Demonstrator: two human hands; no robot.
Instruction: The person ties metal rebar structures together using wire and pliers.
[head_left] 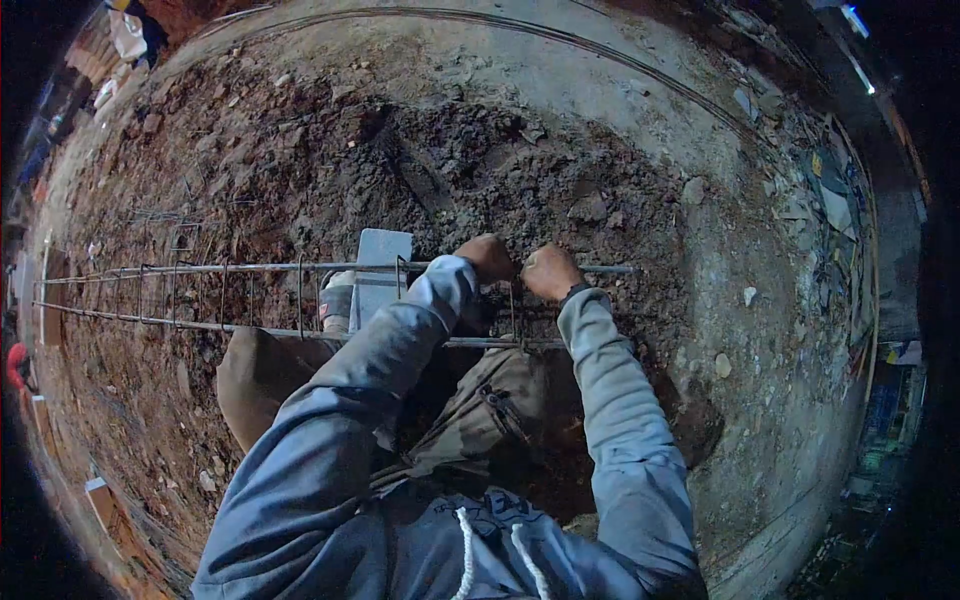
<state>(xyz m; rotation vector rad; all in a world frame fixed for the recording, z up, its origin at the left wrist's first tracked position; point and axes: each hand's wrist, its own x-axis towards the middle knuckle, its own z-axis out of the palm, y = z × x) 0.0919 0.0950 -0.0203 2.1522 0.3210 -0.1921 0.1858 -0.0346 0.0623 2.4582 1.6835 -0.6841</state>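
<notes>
A long rebar cage [240,267] runs across the view in front of my knees, with two long bars visible and several thin stirrups across them. My left hand [487,258] is closed at the far bar. Close to its right, my right hand [552,272] is also closed at that bar. Between and just below the hands, one stirrup [515,310] crosses towards the near bar. Whatever the fingertips pinch is too small or hidden to make out. A flat grey slab [384,248] stands against the cage left of my hands, beside a pale object with a red patch [337,302].
Rough brown soil and dark clods [450,170] lie beyond the cage. Long thin rods [560,35] curve across the pale ground at the back. Debris [835,200] lines the right side. Wooden pieces [103,500] stand at the left, where a red shape [17,365] shows.
</notes>
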